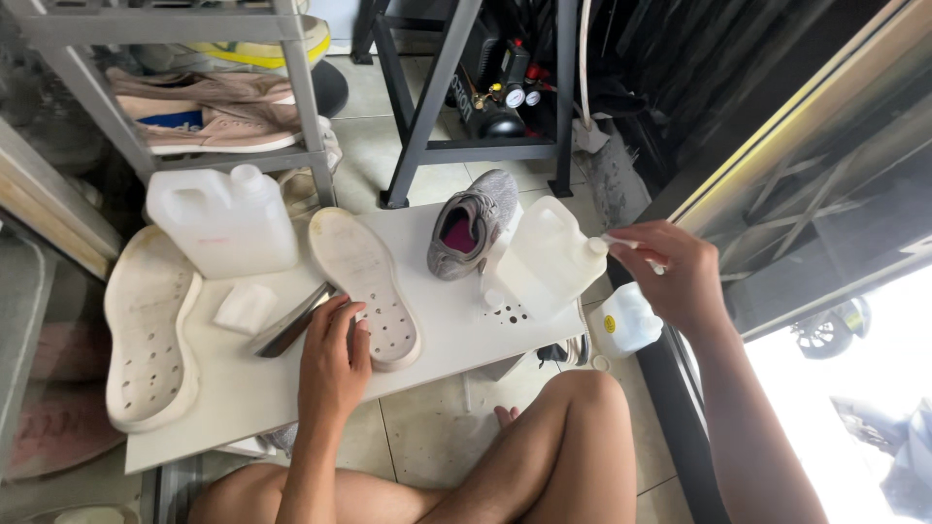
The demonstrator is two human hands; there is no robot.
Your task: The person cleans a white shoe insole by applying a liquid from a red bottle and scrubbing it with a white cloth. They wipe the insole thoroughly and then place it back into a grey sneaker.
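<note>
Fingers: left hand [332, 357] lies flat on insole [364, 286], gripping nothing; right hand [672, 273] pinches a thin white stick.
Tilted jug [544, 260]: translucent white, right of insole, contents unclear.
Upright jug [225, 221]: left of insole.
Small bottle [629, 317]: round yellow label.

On the surface [442, 330]: two insoles [364, 286] [148, 330] left, a jug [228, 223] behind them, sneaker [473, 223] centre-back, tilted jug [544, 257] right; another small jug [629, 318] down on the floor beside it.
</note>
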